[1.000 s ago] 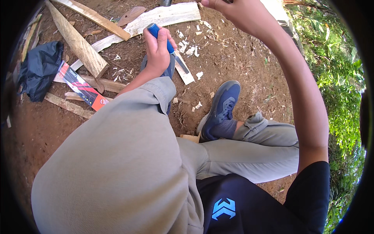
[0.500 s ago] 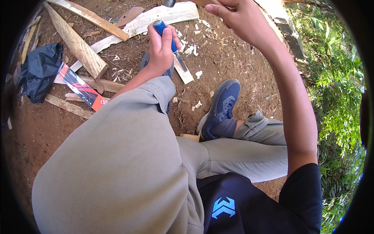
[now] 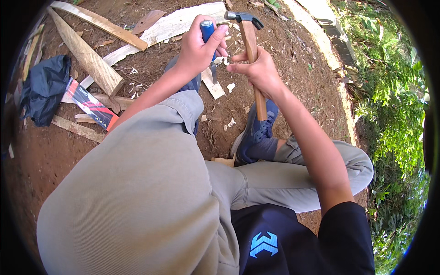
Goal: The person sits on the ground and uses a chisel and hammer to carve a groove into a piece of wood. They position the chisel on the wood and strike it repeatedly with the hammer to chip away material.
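My left hand [image 3: 198, 49] is wrapped round the blue handle of a chisel [image 3: 207, 30], its butt end up. The metal blade points down at a flat pale strip of wood [image 3: 213, 87] by my left shoe; whether the tip touches it I cannot tell. My right hand [image 3: 260, 72] grips a claw hammer [image 3: 250, 40] around the middle of its wooden handle. The black hammer head is uppermost, just right of the chisel's butt and apart from it. The handle's lower end hangs over my right shoe [image 3: 256, 130].
Pale wood chips [image 3: 230, 87] lie scattered on the brown soil. At the left are a thick wooden stake [image 3: 87, 55], a long whitish board [image 3: 183, 20], a black plastic bag [image 3: 46, 87] and a printed cardboard sleeve [image 3: 91, 104]. Green plants [image 3: 389, 101] border the right side.
My right hand has come down and left with the hammer, whose whole length now shows. My left hand and the chisel have risen and shifted slightly right, the handle more upright.
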A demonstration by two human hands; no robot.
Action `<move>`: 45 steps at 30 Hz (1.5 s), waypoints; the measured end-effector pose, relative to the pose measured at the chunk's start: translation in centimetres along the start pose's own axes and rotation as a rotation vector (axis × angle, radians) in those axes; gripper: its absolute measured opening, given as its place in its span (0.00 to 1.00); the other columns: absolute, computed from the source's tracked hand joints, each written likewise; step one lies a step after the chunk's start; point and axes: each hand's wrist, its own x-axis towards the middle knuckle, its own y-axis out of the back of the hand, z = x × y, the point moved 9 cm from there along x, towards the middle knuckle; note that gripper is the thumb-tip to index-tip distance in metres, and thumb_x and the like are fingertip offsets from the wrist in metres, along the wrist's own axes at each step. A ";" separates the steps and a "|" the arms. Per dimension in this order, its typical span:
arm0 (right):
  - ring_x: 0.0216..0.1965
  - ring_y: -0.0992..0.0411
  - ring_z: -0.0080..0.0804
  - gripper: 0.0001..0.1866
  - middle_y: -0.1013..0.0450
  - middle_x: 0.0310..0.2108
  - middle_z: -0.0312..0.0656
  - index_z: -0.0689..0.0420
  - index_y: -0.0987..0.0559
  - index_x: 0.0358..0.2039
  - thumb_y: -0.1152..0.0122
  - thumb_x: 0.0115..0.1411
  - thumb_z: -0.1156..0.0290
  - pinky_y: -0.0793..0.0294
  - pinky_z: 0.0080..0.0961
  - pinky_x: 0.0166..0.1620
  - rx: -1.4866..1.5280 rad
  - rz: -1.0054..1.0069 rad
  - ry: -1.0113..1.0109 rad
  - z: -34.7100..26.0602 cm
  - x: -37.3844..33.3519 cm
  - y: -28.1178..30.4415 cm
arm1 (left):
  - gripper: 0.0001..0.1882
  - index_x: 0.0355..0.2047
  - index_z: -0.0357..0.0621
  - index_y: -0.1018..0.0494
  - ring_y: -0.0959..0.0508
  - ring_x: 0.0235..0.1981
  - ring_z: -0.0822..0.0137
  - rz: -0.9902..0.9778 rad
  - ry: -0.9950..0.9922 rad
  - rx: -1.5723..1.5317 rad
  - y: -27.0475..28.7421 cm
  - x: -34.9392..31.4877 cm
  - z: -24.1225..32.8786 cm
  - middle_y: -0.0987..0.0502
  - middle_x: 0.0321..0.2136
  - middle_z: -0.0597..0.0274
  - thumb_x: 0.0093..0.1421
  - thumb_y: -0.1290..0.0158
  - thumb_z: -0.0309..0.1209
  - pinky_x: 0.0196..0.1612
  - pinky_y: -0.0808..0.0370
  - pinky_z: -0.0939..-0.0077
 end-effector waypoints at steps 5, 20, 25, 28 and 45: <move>0.28 0.25 0.22 0.30 0.20 0.41 0.39 0.62 0.29 0.48 0.20 0.48 0.73 0.26 0.19 0.25 0.189 -0.103 0.005 3.8 1.5 -3.8 | 0.11 0.43 0.43 0.41 0.17 0.23 0.65 0.085 -0.056 -0.060 1.1 0.0 -0.3 0.26 0.23 0.59 0.74 0.51 0.34 0.26 0.19 0.74; 0.37 0.21 0.26 0.29 0.20 0.36 0.40 0.63 0.30 0.52 0.24 0.53 0.78 0.21 0.25 0.37 0.040 -0.234 0.028 3.8 2.7 -5.0 | 0.13 0.40 0.41 0.38 0.17 0.20 0.71 0.207 -0.123 -0.034 1.7 -1.1 -0.1 0.23 0.17 0.61 0.72 0.47 0.35 0.22 0.22 0.78; 0.34 0.21 0.24 0.30 0.20 0.35 0.39 0.62 0.29 0.54 0.24 0.53 0.76 0.23 0.24 0.32 0.049 -0.254 0.023 4.4 2.6 -5.0 | 0.13 0.40 0.41 0.38 0.18 0.20 0.72 0.206 -0.113 -0.011 1.5 -1.2 -0.2 0.23 0.17 0.62 0.72 0.46 0.35 0.21 0.23 0.79; 0.27 0.26 0.19 0.28 0.22 0.33 0.35 0.60 0.29 0.52 0.24 0.55 0.72 0.28 0.20 0.23 0.050 -0.254 0.043 4.8 2.6 -5.2 | 0.13 0.40 0.41 0.38 0.18 0.20 0.72 0.199 -0.105 0.004 1.4 -1.4 -0.2 0.23 0.17 0.62 0.72 0.46 0.35 0.21 0.23 0.80; 0.36 0.22 0.26 0.30 0.20 0.36 0.41 0.64 0.31 0.53 0.24 0.55 0.75 0.22 0.25 0.39 0.048 -0.228 0.031 5.9 3.5 -5.6 | 0.13 0.42 0.42 0.41 0.21 0.18 0.68 0.195 0.019 -0.026 2.3 0.0 -2.5 0.28 0.23 0.60 0.73 0.50 0.36 0.22 0.23 0.75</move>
